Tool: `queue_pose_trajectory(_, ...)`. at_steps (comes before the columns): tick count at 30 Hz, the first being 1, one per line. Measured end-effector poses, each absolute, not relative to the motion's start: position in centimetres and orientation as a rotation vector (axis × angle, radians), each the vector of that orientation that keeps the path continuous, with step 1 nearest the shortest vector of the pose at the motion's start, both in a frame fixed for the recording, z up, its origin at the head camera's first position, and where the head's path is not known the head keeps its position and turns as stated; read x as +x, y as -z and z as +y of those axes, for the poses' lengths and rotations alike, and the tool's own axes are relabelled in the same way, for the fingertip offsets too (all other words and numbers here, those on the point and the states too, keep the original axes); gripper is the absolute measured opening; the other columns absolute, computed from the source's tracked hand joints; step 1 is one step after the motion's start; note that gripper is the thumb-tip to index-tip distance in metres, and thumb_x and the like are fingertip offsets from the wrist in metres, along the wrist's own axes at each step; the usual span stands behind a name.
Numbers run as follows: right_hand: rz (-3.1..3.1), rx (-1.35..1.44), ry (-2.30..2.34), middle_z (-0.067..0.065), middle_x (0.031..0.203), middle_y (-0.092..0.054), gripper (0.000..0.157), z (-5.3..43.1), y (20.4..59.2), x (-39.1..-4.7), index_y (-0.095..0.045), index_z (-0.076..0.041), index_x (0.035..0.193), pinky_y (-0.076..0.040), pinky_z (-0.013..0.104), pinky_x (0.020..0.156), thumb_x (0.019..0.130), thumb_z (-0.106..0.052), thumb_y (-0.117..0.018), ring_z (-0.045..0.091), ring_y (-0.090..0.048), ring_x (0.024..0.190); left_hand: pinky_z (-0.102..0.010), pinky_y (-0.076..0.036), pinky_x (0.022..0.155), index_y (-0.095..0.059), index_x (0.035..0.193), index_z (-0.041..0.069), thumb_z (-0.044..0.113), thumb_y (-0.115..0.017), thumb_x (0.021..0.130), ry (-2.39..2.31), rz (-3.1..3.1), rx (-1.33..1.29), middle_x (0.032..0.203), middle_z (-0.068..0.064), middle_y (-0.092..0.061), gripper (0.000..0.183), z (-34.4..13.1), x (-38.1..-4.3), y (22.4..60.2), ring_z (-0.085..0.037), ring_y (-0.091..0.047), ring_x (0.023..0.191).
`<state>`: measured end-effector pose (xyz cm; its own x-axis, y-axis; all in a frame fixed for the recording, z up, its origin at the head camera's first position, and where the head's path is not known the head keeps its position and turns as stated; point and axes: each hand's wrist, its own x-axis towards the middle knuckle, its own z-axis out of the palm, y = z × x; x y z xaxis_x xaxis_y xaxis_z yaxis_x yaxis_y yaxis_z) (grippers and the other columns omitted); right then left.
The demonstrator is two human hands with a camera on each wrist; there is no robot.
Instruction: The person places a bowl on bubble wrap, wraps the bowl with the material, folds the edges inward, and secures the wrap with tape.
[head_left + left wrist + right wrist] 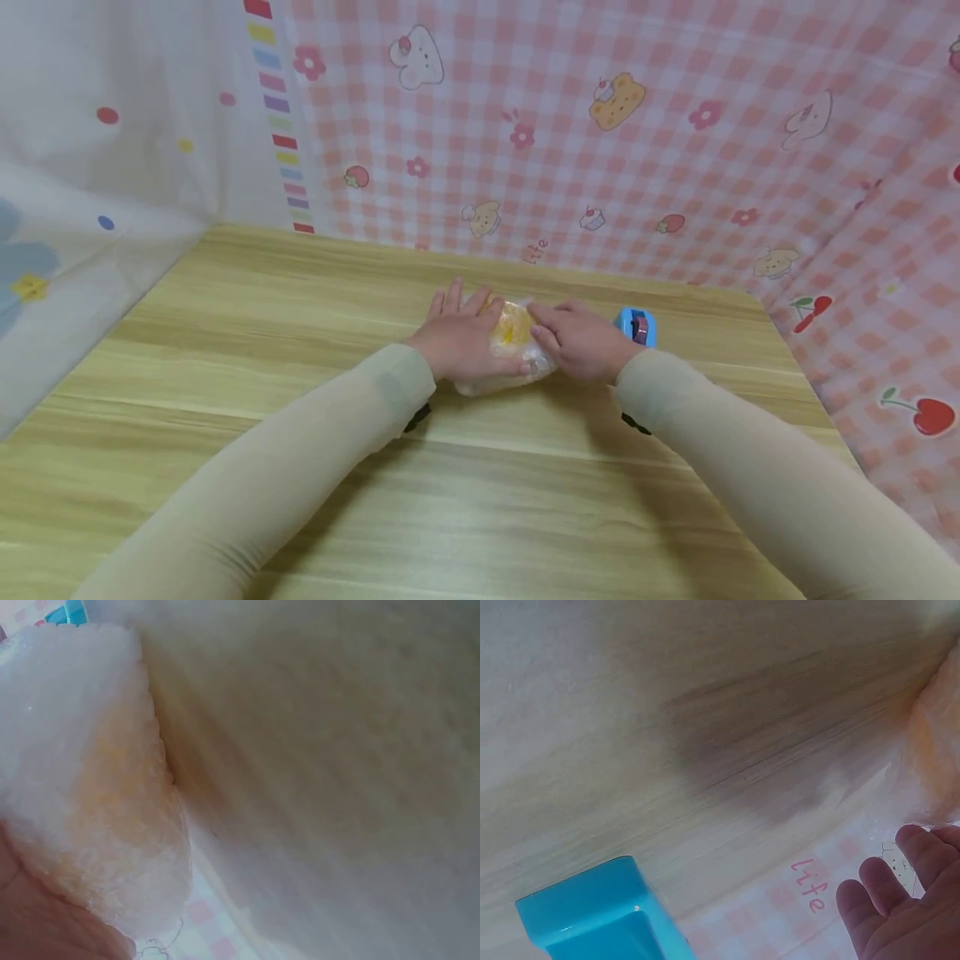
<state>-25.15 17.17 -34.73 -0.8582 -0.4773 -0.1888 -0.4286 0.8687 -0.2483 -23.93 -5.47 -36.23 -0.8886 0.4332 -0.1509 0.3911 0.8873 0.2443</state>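
Observation:
A bubble-wrapped package (pixel 514 323) with something yellow-orange inside lies toward the back of the wooden table. My left hand (pixel 468 337) rests flat on its left part, fingers spread and thumb stretched along the near side. At the package's right edge, my right hand (pixel 581 340) pinches the wrap between thumb and forefinger. In the right wrist view, the other fingers (pixel 881 889) are loosely bent beside the wrap. The left wrist view shows the bubbled end of the package (pixel 112 772) close up. Just right of my right hand stands a blue tape dispenser (pixel 636 327).
The wood-grain table (pixel 450 517) runs back to a pink checked cloth (pixel 555 150) with cartoon prints. A white dotted cloth (pixel 112 167) hangs on the left, and more checked cloth (pixel 892 333) hangs along the right edge.

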Motion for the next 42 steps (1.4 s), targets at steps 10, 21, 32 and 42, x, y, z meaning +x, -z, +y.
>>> queue_pose_trajectory(10, 2.808, -0.726, 0.320, 0.014, 0.161, -0.052, 0.058, 17.3, 34.8, -25.1, -0.033, -0.016, 0.167, -0.033, 0.061, 0.125, 0.114, -0.042, -0.035, 0.038, -0.039, 0.153, -0.062, 0.004, 0.131, -0.021, 0.170, 0.018, 0.092, -0.039, 0.088, -0.403, 2.863, 0.652, 0.179, -0.006, 0.001, 0.111, -5.8, -24.1, 36.2, -0.045, 0.015, 0.161)
queue_pose_trajectory(21, 2.880, -0.729, 0.403, 0.018, 0.158, -0.054, 0.058, 17.6, 34.4, -24.9, -0.039, -0.013, 0.164, -0.035, 0.060, 0.124, 0.115, -0.043, -0.031, 0.042, -0.044, 0.150, -0.064, 0.003, 0.131, -0.028, 0.168, 0.017, 0.070, -0.029, 0.106, -0.535, 2.886, 0.690, 0.179, -0.009, -0.005, 0.082, -6.7, -24.9, 35.9, -0.048, 0.008, 0.162)
queue_pose_trajectory(32, 2.992, -0.679, 0.480, 0.014, 0.165, -0.045, 0.057, 18.4, 34.3, -25.3, -0.042, -0.009, 0.162, -0.028, 0.059, 0.128, 0.114, -0.039, -0.034, 0.042, -0.032, 0.157, -0.060, -0.001, 0.132, -0.026, 0.168, 0.013, 0.060, -0.020, 0.111, -0.553, 2.970, 0.704, 0.177, -0.015, -0.013, 0.075, -8.9, -25.9, 35.6, -0.044, 0.000, 0.164)
queue_pose_trajectory(42, 2.994, -0.567, 0.355, 0.018, 0.176, -0.019, 0.073, 19.9, 34.2, -25.4, -0.029, -0.006, 0.166, -0.009, 0.058, 0.133, 0.113, -0.055, -0.019, 0.045, -0.010, 0.163, -0.059, -0.004, 0.133, -0.026, 0.168, 0.010, 0.059, -0.021, 0.111, -0.475, 3.046, 0.639, 0.177, -0.017, -0.014, 0.075, -11.7, -27.1, 35.5, -0.040, -0.003, 0.165)
